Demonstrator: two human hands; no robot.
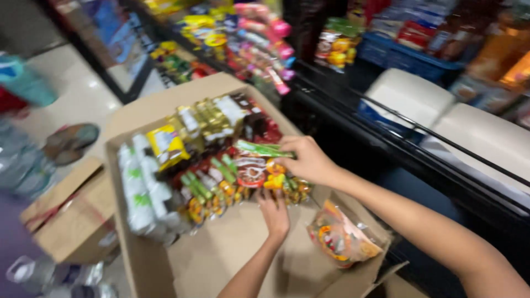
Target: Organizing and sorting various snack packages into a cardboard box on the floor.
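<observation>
The right hand is curled over the top of a row of small snack packets, fingers closed on a green-topped one at the row's near end; the left hand comes up from below, fingers flat and narrow against the foot of the same row, seemingly propping it (motion blur makes the grip hard to read). The packets stand on edge in the middle of an open cardboard box; they look light, crinkly and slick, soft enough to buckle, so pinching the sealed top edges or squeezing the row from both ends should hold best. A loose bag lies by the box's right flap; white packs line its left; shelves of goods stand beyond.
</observation>
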